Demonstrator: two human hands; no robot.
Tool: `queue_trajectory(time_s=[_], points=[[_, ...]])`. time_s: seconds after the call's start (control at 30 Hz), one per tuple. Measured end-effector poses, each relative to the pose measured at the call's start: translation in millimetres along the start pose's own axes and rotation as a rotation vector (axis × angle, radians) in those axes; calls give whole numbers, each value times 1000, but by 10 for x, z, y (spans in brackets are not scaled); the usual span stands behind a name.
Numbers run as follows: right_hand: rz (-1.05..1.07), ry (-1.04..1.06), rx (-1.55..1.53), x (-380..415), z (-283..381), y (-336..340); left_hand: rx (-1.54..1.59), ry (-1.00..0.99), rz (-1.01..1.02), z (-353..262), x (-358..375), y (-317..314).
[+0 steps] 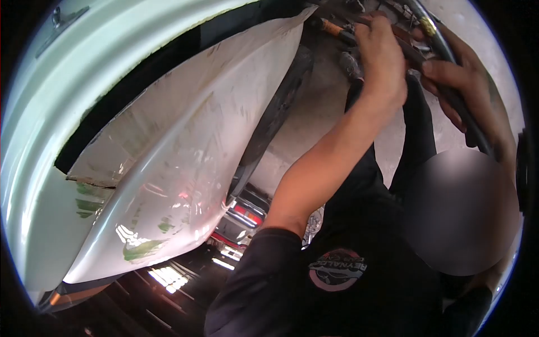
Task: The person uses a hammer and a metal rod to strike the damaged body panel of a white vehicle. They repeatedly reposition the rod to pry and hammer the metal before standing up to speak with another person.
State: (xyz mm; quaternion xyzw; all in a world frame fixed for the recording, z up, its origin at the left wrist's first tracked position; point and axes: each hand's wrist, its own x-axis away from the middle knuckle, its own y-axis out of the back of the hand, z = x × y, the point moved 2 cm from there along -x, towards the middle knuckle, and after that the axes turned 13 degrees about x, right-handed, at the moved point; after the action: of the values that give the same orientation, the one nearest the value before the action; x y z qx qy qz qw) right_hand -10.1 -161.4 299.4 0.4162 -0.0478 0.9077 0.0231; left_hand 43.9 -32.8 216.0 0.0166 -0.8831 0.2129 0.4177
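My left hand [379,39] reaches to the top of the view, its fingers closed round a dark bar [411,51] that is partly hidden. A dark rod with an orange section [332,27] runs in behind that hand. At the upper right, my right hand [457,81] is wrapped round a long dark rod [465,106], its thumb across it. The rod carries a brass-coloured patch near its top. My right thumb tip lies close to the end of the bar. Left of my forearm is a dented white car body panel [185,129], scuffed and marked with green smears.
A pale car body edge [33,146] curves along the left, with a dark gap beside the panel. Below the panel, a red tail light [247,214] shows on another vehicle. Concrete floor [314,135] lies around my legs. A grey blur covers part of the right side.
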Motion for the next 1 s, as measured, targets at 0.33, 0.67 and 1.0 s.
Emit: queue_trajectory(time_s=[0.33, 0.67, 1.0], points=[[-113, -94, 453, 249, 49, 304, 70, -34, 194, 127, 235, -204], [-206, -19, 358, -153, -101, 27, 164, 155, 240, -49, -118, 6], [-387, -181, 531, 382, 52, -27, 114, 290, 151, -9, 226, -132]])
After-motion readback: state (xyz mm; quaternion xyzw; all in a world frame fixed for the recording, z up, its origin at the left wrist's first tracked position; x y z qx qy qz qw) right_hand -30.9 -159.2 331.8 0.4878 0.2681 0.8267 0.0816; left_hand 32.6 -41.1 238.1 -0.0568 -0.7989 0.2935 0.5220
